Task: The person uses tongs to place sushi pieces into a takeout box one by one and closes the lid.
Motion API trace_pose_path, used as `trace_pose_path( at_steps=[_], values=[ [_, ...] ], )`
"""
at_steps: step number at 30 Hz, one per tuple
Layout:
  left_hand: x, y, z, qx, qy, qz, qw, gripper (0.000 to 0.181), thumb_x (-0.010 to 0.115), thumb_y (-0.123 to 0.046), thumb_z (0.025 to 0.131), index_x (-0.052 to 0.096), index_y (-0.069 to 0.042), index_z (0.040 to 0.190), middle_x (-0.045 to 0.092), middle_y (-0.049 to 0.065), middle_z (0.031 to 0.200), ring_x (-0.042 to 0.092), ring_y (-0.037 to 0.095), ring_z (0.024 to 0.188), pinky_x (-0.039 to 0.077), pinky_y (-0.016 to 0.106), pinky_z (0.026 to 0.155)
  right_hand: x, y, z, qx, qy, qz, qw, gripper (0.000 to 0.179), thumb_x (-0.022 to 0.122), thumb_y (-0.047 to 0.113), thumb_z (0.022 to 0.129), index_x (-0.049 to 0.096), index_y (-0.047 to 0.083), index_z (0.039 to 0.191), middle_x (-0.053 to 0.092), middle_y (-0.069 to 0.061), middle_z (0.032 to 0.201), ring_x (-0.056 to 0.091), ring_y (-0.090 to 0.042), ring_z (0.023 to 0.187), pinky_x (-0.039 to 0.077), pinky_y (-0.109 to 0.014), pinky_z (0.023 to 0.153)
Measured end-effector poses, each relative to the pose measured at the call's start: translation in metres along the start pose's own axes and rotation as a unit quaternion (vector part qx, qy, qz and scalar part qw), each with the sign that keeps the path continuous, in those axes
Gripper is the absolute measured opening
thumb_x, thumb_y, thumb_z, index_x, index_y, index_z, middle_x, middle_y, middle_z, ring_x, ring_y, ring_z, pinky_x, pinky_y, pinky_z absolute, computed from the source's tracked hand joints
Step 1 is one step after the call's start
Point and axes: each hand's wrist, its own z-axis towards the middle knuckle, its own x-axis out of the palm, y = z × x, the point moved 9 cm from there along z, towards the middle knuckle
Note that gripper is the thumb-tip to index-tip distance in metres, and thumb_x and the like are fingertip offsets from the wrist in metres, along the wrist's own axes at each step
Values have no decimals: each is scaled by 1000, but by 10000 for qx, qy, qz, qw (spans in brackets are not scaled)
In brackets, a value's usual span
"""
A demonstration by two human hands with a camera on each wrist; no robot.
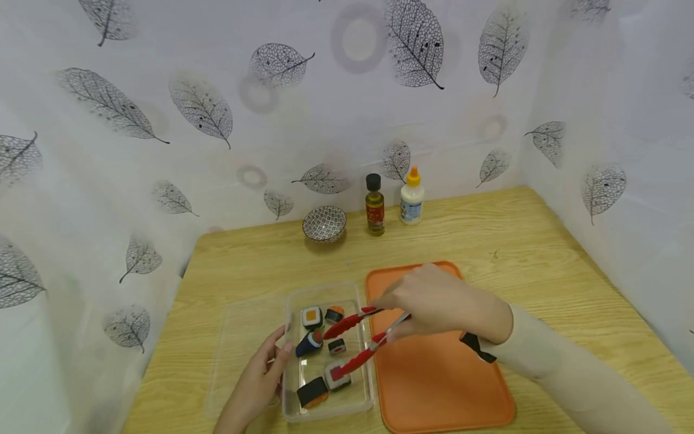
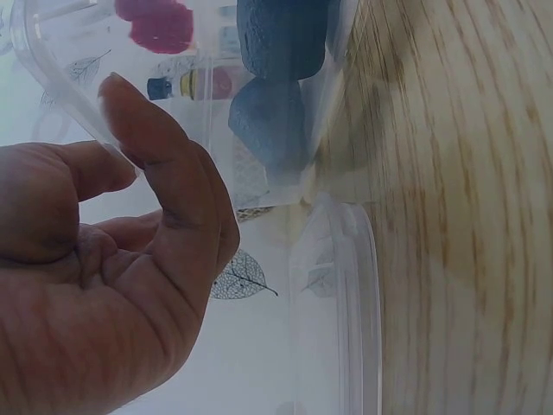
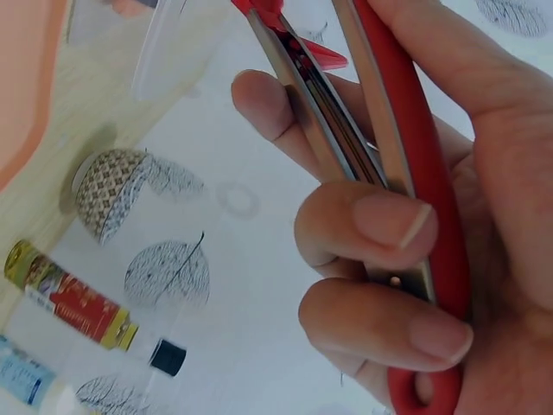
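My left hand (image 1: 259, 374) grips the left rim of a clear plastic container (image 1: 328, 415), thumb and fingers at its edge in the left wrist view. My right hand (image 1: 434, 299) holds red-and-metal tongs (image 3: 393, 112), fingers wrapped round the handles. The tongs' red tips are spread apart over the container. One tip overlaps a white square sushi roll (image 1: 331, 381); the other is near a dark cone-shaped roll (image 1: 309, 343). Also inside are a yellow-centred roll (image 1: 311, 316), a small orange-topped piece (image 1: 334, 313), a small dark roll (image 1: 337, 346) and a dark-topped piece (image 1: 312, 392).
An orange tray (image 1: 444, 386) lies right of the container, below the right forearm. A clear lid (image 1: 230, 337) lies to the left. At the back stand a patterned bowl (image 1: 324, 224), an oil bottle (image 1: 375, 208) and a white bottle with yellow cap (image 1: 411, 202), before a leaf-print backdrop.
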Motion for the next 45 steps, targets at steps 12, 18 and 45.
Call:
trace_pose_path(
  at_steps=[12,18,45],
  values=[
    [0,1,0,-6,31,-17,10000,53,54,-31,112,39,-17,161,61,13,98,61,18,66,58,29,50,-11,-38,-43,324,-1312,310,9903,68,73,65,90,66,23,144,75,7,130,77,-12,101,66,-35,80],
    [-1,0,0,-1,38,38,10000,55,53,-32,112,38,-15,161,60,13,98,59,16,65,58,29,50,-13,-66,-75,953,-2020,402,9739,81,85,58,82,60,23,150,75,4,129,59,2,65,56,-22,67],
    [0,-4,-1,-31,136,105,9998,56,53,-30,112,36,-12,162,59,14,97,59,16,63,59,29,50,54,-168,-272,4605,-2931,977,8321,47,81,42,93,57,7,110,51,-11,83,31,-9,61,22,-27,50]
  ],
)
